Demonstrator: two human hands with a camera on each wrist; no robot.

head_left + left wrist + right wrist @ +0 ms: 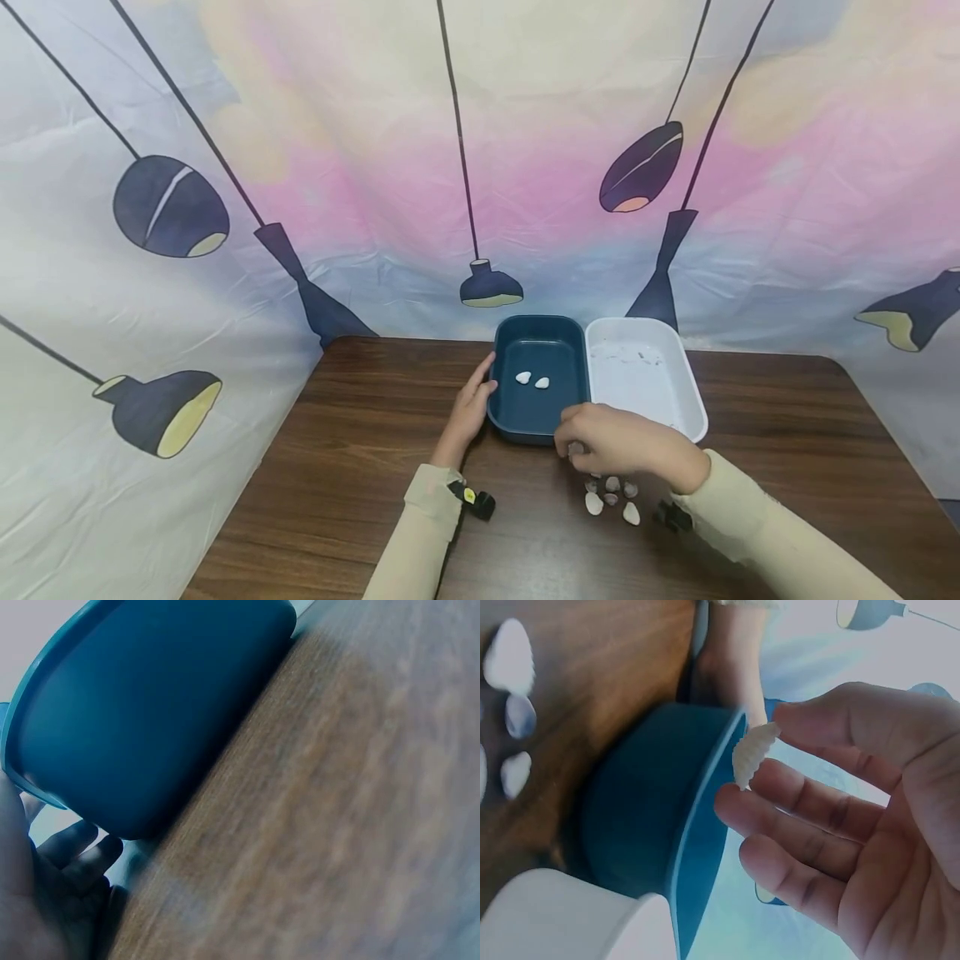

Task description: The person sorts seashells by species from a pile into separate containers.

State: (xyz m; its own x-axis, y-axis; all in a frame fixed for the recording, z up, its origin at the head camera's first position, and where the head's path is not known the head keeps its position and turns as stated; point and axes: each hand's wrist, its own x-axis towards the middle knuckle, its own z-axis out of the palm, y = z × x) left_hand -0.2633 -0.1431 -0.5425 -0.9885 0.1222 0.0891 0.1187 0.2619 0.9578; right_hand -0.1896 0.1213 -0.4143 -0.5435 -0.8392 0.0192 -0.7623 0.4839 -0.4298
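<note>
My right hand (626, 437) pinches a small, ribbed white seashell (753, 752) between thumb and fingertips. It is over the near right corner of the teal tray (525, 417), where the white tray (645, 379) stands alongside. Inside the teal tray lie two white seashells, one on the left (523, 377) and one on the right (542, 383). My left hand (469, 412) rests against the teal tray's left side, its fingers extended. The left wrist view shows that hand's fingers (79, 851) at the tray's outer wall.
On the brown wooden table (352, 433), several loose seashells (632, 513), white and greyish, lie in front of the white tray under my right wrist. Dark specks dot the white tray's floor. Behind the table hangs a cloth (375, 150) printed with lamps.
</note>
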